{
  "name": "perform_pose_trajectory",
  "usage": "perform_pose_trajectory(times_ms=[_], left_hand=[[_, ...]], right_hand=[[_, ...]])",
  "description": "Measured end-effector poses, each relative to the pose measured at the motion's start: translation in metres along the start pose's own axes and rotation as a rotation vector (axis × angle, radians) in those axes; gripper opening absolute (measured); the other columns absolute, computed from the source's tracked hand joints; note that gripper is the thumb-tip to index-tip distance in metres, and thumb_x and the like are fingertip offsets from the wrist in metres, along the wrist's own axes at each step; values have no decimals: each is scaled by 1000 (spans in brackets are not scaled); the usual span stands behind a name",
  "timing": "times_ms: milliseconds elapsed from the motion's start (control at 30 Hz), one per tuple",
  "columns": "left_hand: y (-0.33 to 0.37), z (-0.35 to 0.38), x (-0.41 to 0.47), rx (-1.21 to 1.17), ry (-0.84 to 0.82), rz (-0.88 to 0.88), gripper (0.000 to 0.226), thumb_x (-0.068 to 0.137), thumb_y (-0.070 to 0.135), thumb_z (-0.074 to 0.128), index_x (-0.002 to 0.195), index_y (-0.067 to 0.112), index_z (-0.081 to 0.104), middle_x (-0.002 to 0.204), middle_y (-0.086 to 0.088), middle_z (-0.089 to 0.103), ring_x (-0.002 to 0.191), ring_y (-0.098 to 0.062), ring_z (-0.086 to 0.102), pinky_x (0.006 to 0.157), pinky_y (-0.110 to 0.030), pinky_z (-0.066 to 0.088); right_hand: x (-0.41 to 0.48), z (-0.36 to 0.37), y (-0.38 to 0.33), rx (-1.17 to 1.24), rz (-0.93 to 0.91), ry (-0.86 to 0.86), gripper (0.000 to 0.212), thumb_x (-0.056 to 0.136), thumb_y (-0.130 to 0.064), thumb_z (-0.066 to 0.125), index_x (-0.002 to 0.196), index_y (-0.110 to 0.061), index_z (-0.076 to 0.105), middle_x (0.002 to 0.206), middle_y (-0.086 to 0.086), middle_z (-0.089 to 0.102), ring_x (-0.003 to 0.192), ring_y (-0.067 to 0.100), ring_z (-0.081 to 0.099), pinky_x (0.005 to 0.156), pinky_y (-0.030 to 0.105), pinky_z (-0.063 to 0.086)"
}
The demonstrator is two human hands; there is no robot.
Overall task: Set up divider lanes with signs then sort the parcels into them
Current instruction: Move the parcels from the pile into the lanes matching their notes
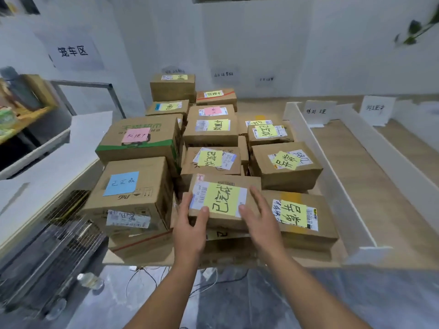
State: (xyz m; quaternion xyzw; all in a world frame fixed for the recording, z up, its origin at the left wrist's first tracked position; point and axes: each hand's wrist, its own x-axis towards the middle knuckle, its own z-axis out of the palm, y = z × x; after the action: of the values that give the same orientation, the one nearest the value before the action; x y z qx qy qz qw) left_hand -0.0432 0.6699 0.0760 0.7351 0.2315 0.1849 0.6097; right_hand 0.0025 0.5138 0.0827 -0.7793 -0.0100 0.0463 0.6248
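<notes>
Lift parcel (223, 203) | my left hand (190, 224) pinches corner, right hand (260, 217) flat, fingers straight | squeeze evenly (boxes (285, 165) crowd close)

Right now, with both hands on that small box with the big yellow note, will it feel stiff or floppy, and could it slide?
Probably stiff: the small box keeps square cardboard edges under the left hand and right hand. It is likely light, being small. It sits atop another parcel, so pushing might slide it off.
</notes>
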Motion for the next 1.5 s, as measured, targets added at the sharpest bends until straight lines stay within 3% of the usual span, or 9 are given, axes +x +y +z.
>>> perform_pose_trajectory(times_ms=[167,267,433,600,700,900,1033,1200,1500], left_hand=[[21,8,-13,-15,-95,119,49,98,31,63,144,39,48,131,16,51,122,0,46,98,-22,40],[34,22,-24,-39,-176,175,50,97,30,63,144,39,49,138,10,53,124,-1,47,98,-21,40],[54,68,-45,-121,-335,199,48,97,35,63,137,54,47,144,16,52,132,-8,49,109,-39,45],[78,137,-75,-137,-495,235,44,95,43,62,121,74,43,143,16,52,131,-9,49,108,-44,47],[91,186,-98,-157,-579,256,44,93,48,64,121,74,43,144,14,53,131,-11,51,108,-46,46],[112,297,-159,-180,-683,262,46,87,54,63,126,71,44,140,16,56,128,-11,54,106,-44,48],[127,369,-201,-198,-734,270,46,95,38,65,123,68,46,139,16,57,126,-7,55,107,-40,46],[140,444,-251,-233,-786,278,48,90,43,66,126,66,47,139,16,58,124,-7,57,106,-39,48],[156,556,-300,-211,-910,269,49,95,29,67,133,54,49,132,17,62,113,3,61,96,-23,49]], right_hand=[[-20,-17,-9,72,-35,150,49,89,-49,64,127,-70,42,153,-13,43,142,12,39,115,43,38],[-32,-38,-11,91,-62,242,47,81,-57,63,115,-80,41,151,-16,45,142,10,40,115,46,39],[-52,-93,-14,83,-84,423,51,90,-45,66,135,-60,45,151,-15,46,141,9,41,115,45,39],[-67,-166,-10,90,-115,574,47,86,-49,64,119,-76,43,149,-19,47,140,4,41,116,43,38],[-76,-217,-2,93,-121,652,47,93,-40,67,121,-71,44,151,-21,44,142,2,37,119,42,35],[-88,-336,22,96,-110,761,47,84,-52,65,120,-75,45,151,-23,44,142,2,38,118,43,36],[-97,-415,35,91,-126,799,47,91,-44,68,126,-67,47,151,-24,43,142,-2,35,120,40,33],[-106,-502,55,86,-121,840,48,96,-36,67,137,-54,48,148,-24,46,137,-2,42,116,40,39],[-106,-610,94,113,-73,936,50,85,-55,65,129,-69,46,151,-21,45,143,6,38,117,46,37]])
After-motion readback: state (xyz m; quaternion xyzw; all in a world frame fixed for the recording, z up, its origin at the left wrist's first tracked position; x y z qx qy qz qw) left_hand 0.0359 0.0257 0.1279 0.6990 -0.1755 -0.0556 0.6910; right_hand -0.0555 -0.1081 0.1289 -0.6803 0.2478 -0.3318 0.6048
